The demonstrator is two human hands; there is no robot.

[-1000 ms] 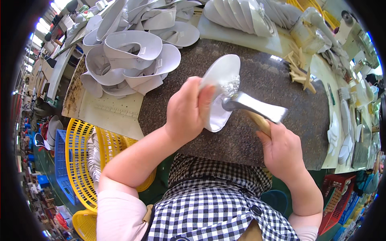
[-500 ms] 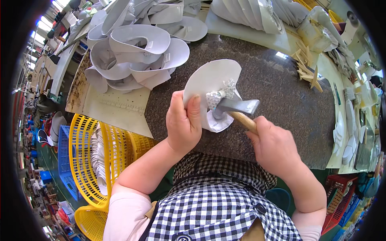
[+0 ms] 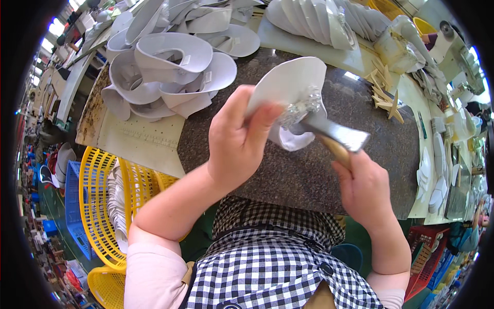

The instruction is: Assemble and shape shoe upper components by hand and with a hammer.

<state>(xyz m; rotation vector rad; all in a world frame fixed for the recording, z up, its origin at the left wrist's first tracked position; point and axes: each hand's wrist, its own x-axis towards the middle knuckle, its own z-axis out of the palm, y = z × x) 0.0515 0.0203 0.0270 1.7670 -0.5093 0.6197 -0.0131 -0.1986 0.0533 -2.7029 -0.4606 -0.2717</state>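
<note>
My left hand (image 3: pixel 235 140) grips a white shoe upper (image 3: pixel 288 78) by its side edge, thumb on the near face, above the dark stone slab (image 3: pixel 226 177). A silvery glittering ornament (image 3: pixel 303 107) sits at the upper's middle. In my right hand (image 3: pixel 364 186) is a hammer (image 3: pixel 342 133), held by its wooden handle. One end of the metal head is over or against the upper beside the ornament; contact cannot be made out. The wide end points right. My fingers close round the handle.
White shoe uppers (image 3: pixel 177 54) are heaped at the back left, with more stacked (image 3: pixel 309 23) at the back. Pale wooden pieces (image 3: pixel 386 95) lie to the right. A yellow basket (image 3: pixel 98 206) holding white pieces stands left of me; a red crate (image 3: pixel 427 257) is at lower right.
Both hands have risen with the shoe upper and the hammer, shifting up and right in the picture. The hammer head has turned so its wide end tips more downward to the right.
</note>
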